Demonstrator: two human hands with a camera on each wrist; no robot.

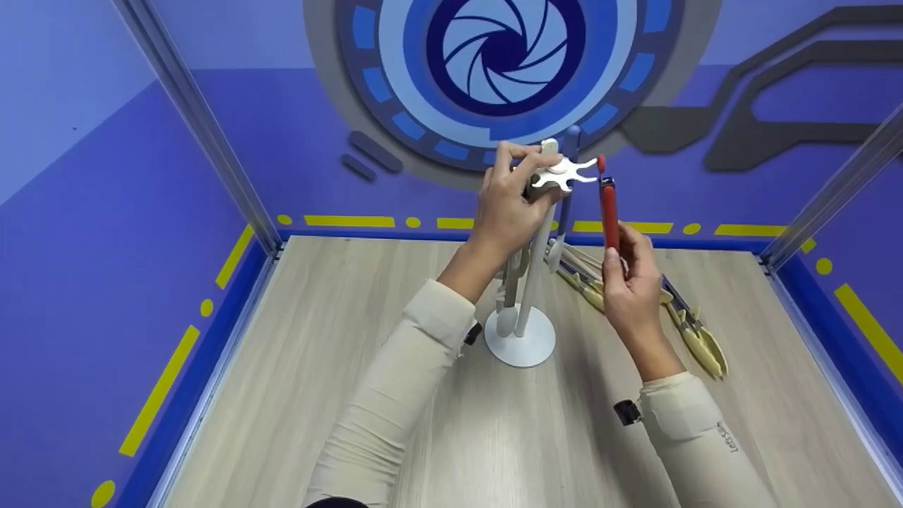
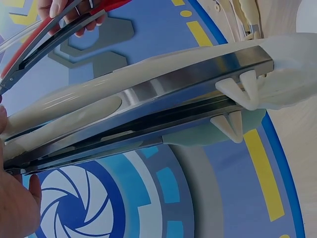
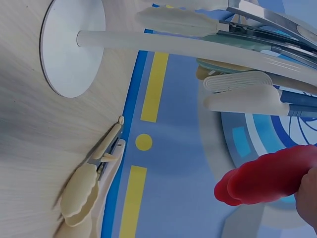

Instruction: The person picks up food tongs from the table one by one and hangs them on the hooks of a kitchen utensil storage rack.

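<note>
My right hand (image 1: 631,282) pinches the red-handled tongs (image 1: 610,219), thumb on the near side and fingers curled behind, with the red loop (image 1: 601,164) at their top right beside one tip of the white hook ring (image 1: 563,173). Whether loop and hook touch, I can't tell. As I judge it, I'm hanging the tongs by that loop, and it goes best if I turn its opening to face the hook, slip it over the tip and let the weight settle into the curve before loosening my grip. The white utensil rack (image 1: 534,276) needs steadying meanwhile: a sideways push up high could rock its round base (image 3: 74,69) or swing the blue-handled turner (image 3: 242,96) and pale tongs (image 2: 198,77) hanging there.

My left hand (image 1: 511,197) is curled round the rack's top, that forearm slanting up from the lower left. My right forearm slants up from the other side, the hand lower than the hooks, so the tongs stand nearly upright, red heads (image 3: 267,176) pointing down. Cream tongs (image 1: 704,349) lie on the desk (image 1: 303,317) right of that wrist.
</note>
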